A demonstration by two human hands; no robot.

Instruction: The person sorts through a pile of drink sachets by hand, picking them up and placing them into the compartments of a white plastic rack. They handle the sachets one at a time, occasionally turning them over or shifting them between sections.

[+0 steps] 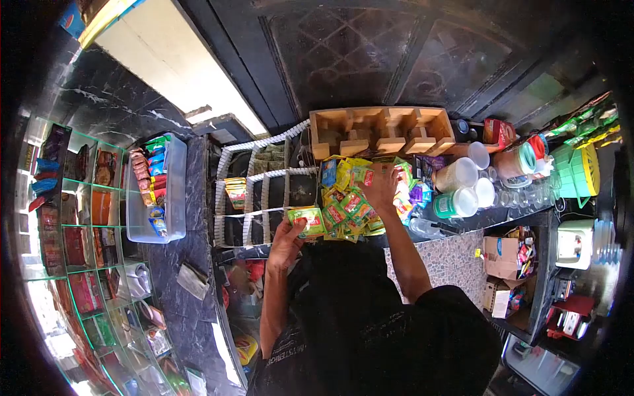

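While the left hand (284,249) pinches a few green packets (306,222) between thumb and fingers, just short of the heap, the right hand (381,191) reaches over the heap of packets (335,212) in front of the wooden rack (421,142). Its fingers lie on the far part of that pile, close to the rack; whether they grip a packet I cannot tell. Mostly green and yellow, with some blue and purple, the heap spreads on the near side of the rack. To the rack's left sits a white-edged divided tray (266,204), with upright packets (236,193) in one compartment; farther left is a clear plastic bin (174,201) of colourful packets. White-lidded jars (456,202) stand right of the rack, and a green basket (572,173) stands farther right.
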